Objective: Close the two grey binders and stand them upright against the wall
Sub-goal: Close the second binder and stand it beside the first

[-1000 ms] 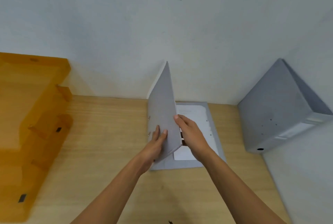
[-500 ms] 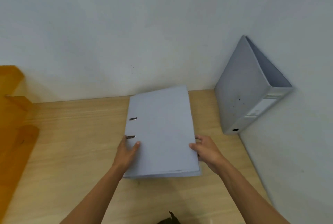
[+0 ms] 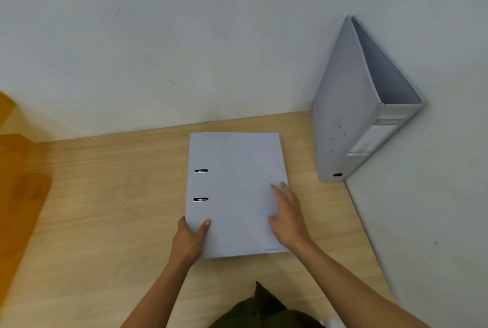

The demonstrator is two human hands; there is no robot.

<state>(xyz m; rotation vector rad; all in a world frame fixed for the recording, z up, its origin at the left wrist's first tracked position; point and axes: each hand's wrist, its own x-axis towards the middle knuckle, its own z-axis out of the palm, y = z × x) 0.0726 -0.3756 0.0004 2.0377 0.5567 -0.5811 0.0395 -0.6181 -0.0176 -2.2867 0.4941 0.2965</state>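
Note:
One grey binder (image 3: 235, 182) lies flat and closed on the wooden table (image 3: 105, 208), spine side to the left with two metal slots showing. My left hand (image 3: 191, 238) grips its near left corner, thumb on the cover. My right hand (image 3: 286, 211) rests flat and open on the cover near the right edge. The second grey binder (image 3: 348, 105) stands in the right corner, tilted against the right wall, spine toward me.
An orange translucent tray stack (image 3: 18, 190) sits at the table's left edge. White walls (image 3: 184, 37) close the table at the back and the right. Bare table surface lies between the tray stack and the flat binder.
The upright cover of the near binder came down and now lies shut. My right hand moved from the binder's right edge onto the top of the cover.

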